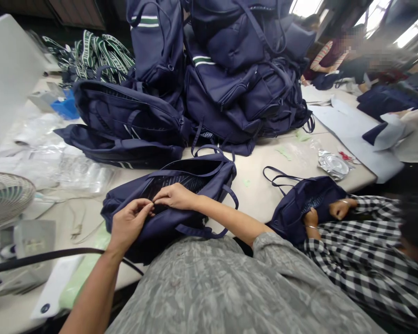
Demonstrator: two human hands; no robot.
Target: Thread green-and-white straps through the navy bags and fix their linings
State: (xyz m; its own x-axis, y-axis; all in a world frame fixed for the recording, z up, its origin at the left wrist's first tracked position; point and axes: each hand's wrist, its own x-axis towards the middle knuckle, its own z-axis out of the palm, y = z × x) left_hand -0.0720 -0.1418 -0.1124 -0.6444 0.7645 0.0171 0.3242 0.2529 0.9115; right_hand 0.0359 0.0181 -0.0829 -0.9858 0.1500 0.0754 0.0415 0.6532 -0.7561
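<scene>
A navy blue duffel bag (209,178) lies on the table edge right before me, its long top opening gaping and a patterned lining showing inside. My left hand (134,220) pinches the near edge of that opening, thumb against fingertips. Close beside it, my right hand (176,195) reaches across the bag and pinches the same edge. The fingertips of both hands almost meet there. Whatever small part sits between them is too small to make out. Carrying straps of the bag hang over its near side and right end.
Navy bags (226,69) are piled high at the back, with two open ones (128,116) at left. Green-and-white straps (90,55) lie behind. A fan (7,197) and plastic bags (66,162) are on the left. At right, a co-worker in checks (355,241) handles another bag (292,204).
</scene>
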